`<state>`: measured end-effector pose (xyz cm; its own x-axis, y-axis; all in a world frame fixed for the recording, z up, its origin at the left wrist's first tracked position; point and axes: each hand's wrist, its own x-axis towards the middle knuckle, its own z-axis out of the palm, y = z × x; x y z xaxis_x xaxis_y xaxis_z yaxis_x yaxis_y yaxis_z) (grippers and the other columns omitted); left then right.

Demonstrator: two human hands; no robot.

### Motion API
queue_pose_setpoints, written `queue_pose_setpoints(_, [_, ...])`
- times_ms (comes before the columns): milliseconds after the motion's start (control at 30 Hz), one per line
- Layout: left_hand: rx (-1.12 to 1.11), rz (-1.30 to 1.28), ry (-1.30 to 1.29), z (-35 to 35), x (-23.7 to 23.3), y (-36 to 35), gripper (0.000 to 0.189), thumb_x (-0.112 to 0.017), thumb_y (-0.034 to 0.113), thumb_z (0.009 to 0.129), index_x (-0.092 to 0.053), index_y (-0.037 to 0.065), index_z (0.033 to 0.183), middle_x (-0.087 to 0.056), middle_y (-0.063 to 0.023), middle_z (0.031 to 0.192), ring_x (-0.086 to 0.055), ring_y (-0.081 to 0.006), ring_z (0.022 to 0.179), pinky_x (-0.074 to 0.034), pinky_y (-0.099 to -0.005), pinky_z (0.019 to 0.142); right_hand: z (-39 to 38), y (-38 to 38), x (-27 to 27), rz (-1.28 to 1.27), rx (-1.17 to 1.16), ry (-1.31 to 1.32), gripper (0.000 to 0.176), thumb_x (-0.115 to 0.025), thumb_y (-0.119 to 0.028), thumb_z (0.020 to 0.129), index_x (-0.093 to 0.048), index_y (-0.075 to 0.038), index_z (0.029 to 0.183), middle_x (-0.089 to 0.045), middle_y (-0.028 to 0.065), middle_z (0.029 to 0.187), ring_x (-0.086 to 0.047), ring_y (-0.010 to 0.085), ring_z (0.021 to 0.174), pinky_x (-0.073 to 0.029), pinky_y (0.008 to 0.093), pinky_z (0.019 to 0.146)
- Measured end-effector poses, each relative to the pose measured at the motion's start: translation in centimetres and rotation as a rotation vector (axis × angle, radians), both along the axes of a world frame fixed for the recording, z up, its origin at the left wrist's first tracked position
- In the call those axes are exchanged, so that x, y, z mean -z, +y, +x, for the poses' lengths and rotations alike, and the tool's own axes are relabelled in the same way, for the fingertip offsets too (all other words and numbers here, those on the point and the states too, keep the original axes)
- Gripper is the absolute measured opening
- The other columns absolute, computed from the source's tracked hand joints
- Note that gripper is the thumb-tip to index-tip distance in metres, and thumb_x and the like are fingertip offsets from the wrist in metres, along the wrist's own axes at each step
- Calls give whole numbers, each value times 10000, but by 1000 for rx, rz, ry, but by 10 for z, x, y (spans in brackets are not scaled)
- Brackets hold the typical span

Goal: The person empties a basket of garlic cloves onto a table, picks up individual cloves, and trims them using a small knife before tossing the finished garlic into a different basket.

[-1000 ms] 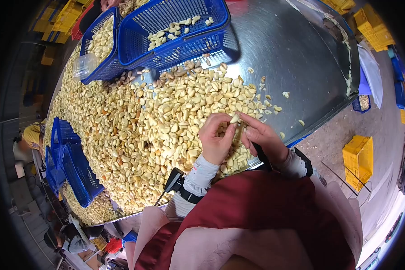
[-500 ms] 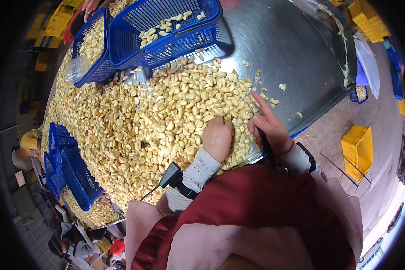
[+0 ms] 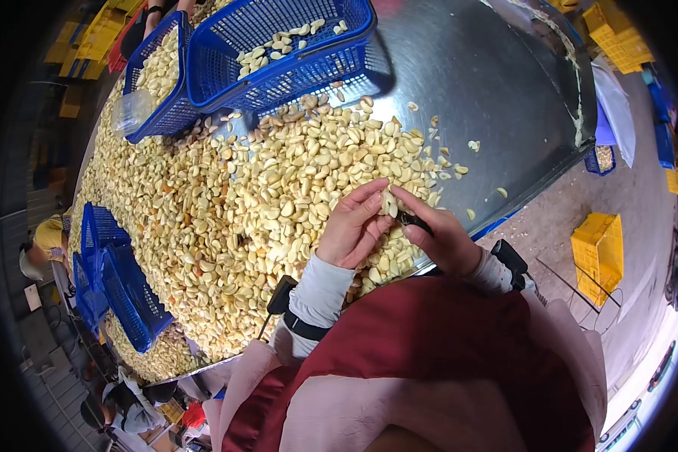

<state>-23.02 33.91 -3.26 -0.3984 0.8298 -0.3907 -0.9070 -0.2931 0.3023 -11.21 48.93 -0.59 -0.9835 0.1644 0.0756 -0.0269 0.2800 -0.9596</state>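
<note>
Pale yellow nut-like pieces [image 3: 279, 196] lie in a wide heap on a metal table [image 3: 497, 98]. Over the heap's right part, my left hand [image 3: 354, 226] pinches one pale piece [image 3: 389, 203] between thumb and fingers. My right hand [image 3: 441, 233] is closed on a small tool with a black handle [image 3: 414, 221], its tip against or close to the piece; the tip itself is hidden by my fingers. The fingertips of both hands nearly meet at the piece.
A large blue basket [image 3: 279, 87] with some pieces stands behind the heap, beside a fuller blue basket [image 3: 177, 105]. Other blue baskets [image 3: 132, 301] are at the left. A yellow crate [image 3: 599, 256] is on the floor at right. Other people's hands and bodies show at the edges.
My left hand has risen out of the heap, turned over, and now holds a piece. My right hand has moved left to it, bringing the tool along. Another person's hands have shifted at the top left.
</note>
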Motion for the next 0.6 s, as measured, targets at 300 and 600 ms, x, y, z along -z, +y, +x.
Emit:
queue_pose_setpoints(300, [150,-874,1537,11,17,29,200,-695,176,780,-637,-12,748,-617,-155,795,-607,-286,652,-494,-390,615,5,25,-2,-480,228,-293,486,-456,-169,959,-375,-129,1437,-482,-55,712,-359,5,563,-327,153,518])
queue_pose_setpoints(600, [156,-389,719,2,13,24,143,-648,77,859,-683,7,978,-649,-66,937,-619,-131,870,-484,-256,726,14,25,-11,-138,50,-322,507,-485,-158,933,-378,-92,1424,-639,97,884,-583,146,718,-482,277,710])
